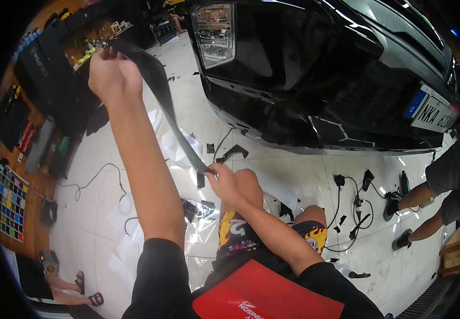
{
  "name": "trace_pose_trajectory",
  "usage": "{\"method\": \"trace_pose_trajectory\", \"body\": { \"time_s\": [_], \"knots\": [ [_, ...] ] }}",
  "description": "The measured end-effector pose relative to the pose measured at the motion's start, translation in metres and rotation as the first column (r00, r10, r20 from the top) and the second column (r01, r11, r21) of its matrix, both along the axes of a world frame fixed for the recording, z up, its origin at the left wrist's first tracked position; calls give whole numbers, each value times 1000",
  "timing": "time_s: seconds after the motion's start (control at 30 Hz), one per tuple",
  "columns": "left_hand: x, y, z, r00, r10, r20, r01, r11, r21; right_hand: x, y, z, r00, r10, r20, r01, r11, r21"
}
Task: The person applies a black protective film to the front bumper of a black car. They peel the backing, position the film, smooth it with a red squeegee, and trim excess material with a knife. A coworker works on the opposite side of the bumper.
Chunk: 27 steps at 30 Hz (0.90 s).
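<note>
A long, dark strip of film stretches between my two hands, with a thin pale edge along its lower length. My left hand, raised at the far left, has its fingers closed on the upper end. Lower down, in front of my knees, my right hand pinches the other end. To the right of the strip stands a glossy black car, apart from both hands. Its lamp is closest to the strip. A red panel lies across my front.
White sheets and black scraps litter the tiled floor. Cables lie at right, near another person's legs. Another person's sandalled feet are at lower left. A black cabinet and a colour swatch board line the left side.
</note>
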State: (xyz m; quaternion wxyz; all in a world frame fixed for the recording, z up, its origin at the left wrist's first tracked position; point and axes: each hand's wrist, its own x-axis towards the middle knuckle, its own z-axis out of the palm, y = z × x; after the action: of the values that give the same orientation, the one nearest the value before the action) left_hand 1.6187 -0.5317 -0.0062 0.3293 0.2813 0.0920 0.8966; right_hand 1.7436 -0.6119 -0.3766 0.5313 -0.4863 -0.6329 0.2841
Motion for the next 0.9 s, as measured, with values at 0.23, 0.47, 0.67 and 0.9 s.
{"method": "trace_pose_trajectory", "body": {
  "time_s": [0.23,0.47,0.67,0.9],
  "knots": [
    [-76,17,-21,568,514,-643,-669,743,3,109,-43,23,997,-71,28,70,997,22],
    [-51,14,-46,776,84,-625,-179,980,-91,326,-158,225,939,-258,226,212,955,208],
    [67,11,-5,780,-300,-549,354,935,-8,454,-195,398,849,-528,16,473,775,419],
    [210,-3,88,713,-250,-655,406,909,95,584,-172,489,796,-600,-72,556,680,477]
  ]
}}
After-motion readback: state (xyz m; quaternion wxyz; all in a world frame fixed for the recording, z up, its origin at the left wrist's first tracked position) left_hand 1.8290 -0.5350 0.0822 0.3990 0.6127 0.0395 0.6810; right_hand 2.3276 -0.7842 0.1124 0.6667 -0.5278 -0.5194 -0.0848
